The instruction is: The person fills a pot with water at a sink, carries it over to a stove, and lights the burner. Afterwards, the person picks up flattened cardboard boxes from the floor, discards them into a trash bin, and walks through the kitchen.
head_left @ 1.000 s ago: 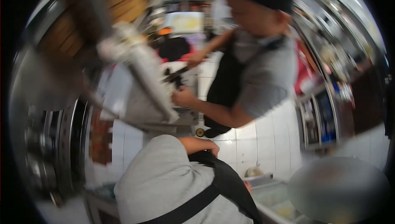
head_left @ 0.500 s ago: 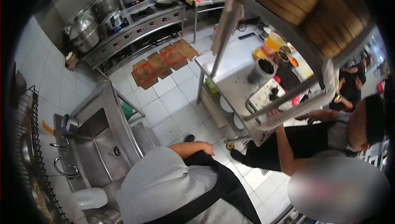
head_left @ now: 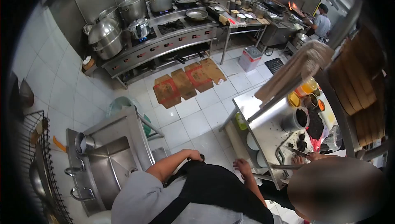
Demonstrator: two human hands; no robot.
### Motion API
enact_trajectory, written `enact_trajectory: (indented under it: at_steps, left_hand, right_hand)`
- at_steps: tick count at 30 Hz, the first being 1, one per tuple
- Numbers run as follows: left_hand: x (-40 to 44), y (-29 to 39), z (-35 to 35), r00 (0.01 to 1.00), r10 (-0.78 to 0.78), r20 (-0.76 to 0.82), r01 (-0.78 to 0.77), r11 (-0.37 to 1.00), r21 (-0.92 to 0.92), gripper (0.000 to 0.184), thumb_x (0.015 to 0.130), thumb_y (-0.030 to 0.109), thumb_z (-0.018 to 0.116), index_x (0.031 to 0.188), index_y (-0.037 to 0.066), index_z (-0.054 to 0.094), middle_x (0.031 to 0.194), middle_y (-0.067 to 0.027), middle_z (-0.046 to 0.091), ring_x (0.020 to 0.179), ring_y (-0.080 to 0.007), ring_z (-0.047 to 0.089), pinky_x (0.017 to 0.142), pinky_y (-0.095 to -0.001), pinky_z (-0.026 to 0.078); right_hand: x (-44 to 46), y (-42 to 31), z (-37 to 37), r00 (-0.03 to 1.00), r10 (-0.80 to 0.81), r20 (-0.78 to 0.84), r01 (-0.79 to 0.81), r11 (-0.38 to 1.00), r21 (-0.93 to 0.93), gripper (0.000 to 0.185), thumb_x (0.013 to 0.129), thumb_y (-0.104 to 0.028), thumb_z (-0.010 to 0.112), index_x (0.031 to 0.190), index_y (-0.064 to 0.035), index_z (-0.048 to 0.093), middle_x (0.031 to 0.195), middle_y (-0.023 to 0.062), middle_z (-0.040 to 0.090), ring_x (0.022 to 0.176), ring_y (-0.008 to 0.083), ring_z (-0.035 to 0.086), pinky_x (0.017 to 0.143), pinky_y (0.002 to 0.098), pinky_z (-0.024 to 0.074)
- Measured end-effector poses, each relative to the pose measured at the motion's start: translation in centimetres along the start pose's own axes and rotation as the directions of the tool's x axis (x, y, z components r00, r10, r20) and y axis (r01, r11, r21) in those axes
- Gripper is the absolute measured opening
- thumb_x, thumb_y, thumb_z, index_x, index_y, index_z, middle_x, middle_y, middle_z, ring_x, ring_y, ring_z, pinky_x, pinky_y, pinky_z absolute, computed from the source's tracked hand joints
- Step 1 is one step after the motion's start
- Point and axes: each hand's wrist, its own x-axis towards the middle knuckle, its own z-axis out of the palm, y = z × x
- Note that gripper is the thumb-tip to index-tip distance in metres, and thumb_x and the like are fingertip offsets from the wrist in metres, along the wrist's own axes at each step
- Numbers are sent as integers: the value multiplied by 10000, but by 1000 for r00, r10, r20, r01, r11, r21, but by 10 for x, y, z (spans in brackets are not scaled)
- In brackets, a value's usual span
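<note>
My left hand (head_left: 194, 155) is loosely curled in front of my black apron (head_left: 214, 183), near the sink's corner. A small dark shape shows beside its fingers, perhaps a shoe on the floor; nothing is visible in the hand. To the right, my right hand (head_left: 242, 167) hangs above the floor with its fingers apart and holds nothing. It is nearest to the steel table (head_left: 259, 129). At that table a co-worker's hands (head_left: 306, 157) are by a white board (head_left: 284, 149) with dark pieces and a knife on it.
On the left is a steel sink (head_left: 111, 170) with taps. Flattened cardboard (head_left: 187, 85) lies on the tiles before a stove (head_left: 156, 51) with large pots. A shelf post and bamboo steamers (head_left: 354, 80) overhang the table. Another person (head_left: 321, 23) stands at a flaming wok at the back.
The view has swung left towards the stove and the sink. My right hand has come into view, and the steel table and co-worker now appear lower and to the right.
</note>
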Motion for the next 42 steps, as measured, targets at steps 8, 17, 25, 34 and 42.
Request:
enact_trajectory:
  at_steps: [8,17,25,34,42]
  left_hand:
    - [13,-45,-89,958,129,-255,-151,986,-65,445,841,410,558,904,-20,655,692,-125,617,550,-222,582,516,-360,473]
    - [55,-120,-168,899,3,-437,-35,997,-66,393,800,385,607,863,1,662,855,-201,653,820,-342,630,742,-422,498]
    - [3,-211,-239,779,-335,-531,203,935,-291,380,799,355,594,878,-12,649,951,-229,627,918,-375,597,821,-449,466]
    - [13,-244,-253,728,-200,-655,-157,882,-444,325,799,291,563,800,-19,663,826,-238,638,807,-384,618,724,-461,478]
    - [48,-263,-431,834,-345,-431,66,837,-543,338,805,315,594,822,-18,654,745,-213,640,729,-357,635,693,-429,498]
  right_hand:
    - [68,-159,49,983,-146,113,168,962,-214,287,890,-191,574,1096,9,564,947,87,642,853,155,617,703,279,496]
    - [179,-267,43,959,-280,44,282,956,-73,252,913,-181,557,1095,-7,568,947,43,638,843,123,603,713,254,481]
    - [339,-353,58,890,-454,36,410,762,-501,257,858,-200,596,1026,-6,610,912,169,658,841,275,634,757,347,484]
    - [406,-306,10,982,-180,-59,65,611,-789,327,823,-281,597,986,0,634,915,200,656,901,324,632,786,380,480]
    - [377,-298,-7,975,-87,-203,-123,546,-829,308,795,-287,610,940,-18,653,895,203,650,841,370,623,743,412,481]
